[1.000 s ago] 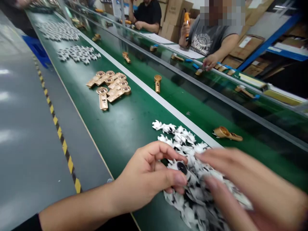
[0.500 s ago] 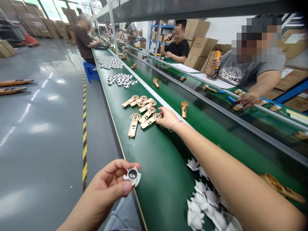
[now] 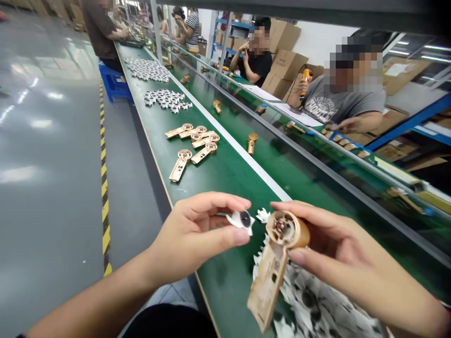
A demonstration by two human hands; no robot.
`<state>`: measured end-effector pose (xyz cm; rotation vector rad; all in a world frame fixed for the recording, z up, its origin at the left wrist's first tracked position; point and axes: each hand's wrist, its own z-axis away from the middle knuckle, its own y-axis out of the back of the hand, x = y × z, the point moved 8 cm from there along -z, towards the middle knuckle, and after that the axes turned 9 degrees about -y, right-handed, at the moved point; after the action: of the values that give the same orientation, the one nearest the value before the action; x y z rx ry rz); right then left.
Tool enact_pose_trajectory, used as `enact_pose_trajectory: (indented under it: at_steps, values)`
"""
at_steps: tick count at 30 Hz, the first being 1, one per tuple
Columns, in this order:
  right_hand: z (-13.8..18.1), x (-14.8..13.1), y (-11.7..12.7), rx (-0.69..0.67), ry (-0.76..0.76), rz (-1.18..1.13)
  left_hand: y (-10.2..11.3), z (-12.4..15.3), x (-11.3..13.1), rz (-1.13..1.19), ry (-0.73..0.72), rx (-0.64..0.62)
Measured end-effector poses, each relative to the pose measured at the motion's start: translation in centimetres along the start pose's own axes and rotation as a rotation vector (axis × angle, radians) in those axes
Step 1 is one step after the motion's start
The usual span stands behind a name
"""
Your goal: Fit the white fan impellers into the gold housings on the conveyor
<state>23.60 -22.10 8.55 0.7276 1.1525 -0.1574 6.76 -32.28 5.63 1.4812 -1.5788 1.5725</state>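
Between the thumb and fingers of my left hand [image 3: 200, 230] is a small white fan blade [image 3: 243, 220] with a dark round hub. My right hand [image 3: 327, 239] grips a gold handheld-fan housing [image 3: 269, 277] by its round head, where a copper-wound motor shows inside. The housing's flat handle points down toward me. Fan blade and housing are close together but apart. Beneath the right hand lies a pile of white fan blades [image 3: 317, 305], partly hidden by the hand and housing. Further up the green bench, several gold housings [image 3: 179, 166] lie in a loose group.
Two batches of white fan blades [image 3: 167, 100] lie farther along the bench [image 3: 225, 188]. A white strip [image 3: 243, 152] separates it from the green lane, where single gold housings [image 3: 252, 143] lie. Co-workers sit across the line; one person holds an orange tool [image 3: 305, 82]. A blue stool [image 3: 114, 82] stands left.
My right hand has taken a gold fan housing from the group and brought it back toward me. My left hand has moved right and up with the fan blade. The view has shifted.
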Motion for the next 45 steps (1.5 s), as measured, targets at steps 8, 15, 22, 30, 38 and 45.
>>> enact_pose_trajectory:
  at_steps: [8,15,22,30,38,45]
  values:
    - [8.0,0.0,1.6,0.235,0.158,0.137,-7.1,1.1,1.2,-0.217,-0.154,-0.314]
    - [10.0,0.4,2.5,0.309,0.191,0.18,-8.9,2.1,2.4,-0.429,-0.322,-0.396]
    - [10.7,0.8,2.5,0.263,0.195,0.149,-9.7,2.7,3.2,-0.498,-0.366,-0.378]
    - [11.2,1.1,2.4,0.278,0.179,0.152,-10.1,3.0,3.5,-0.516,-0.364,-0.351]
    - [10.9,-0.2,2.0,0.267,0.279,0.306,-9.5,3.0,2.1,-0.42,-0.284,-0.291]
    - [12.3,-3.1,-0.1,0.279,0.435,0.488,-10.3,4.1,-2.4,-0.005,0.183,-0.194]
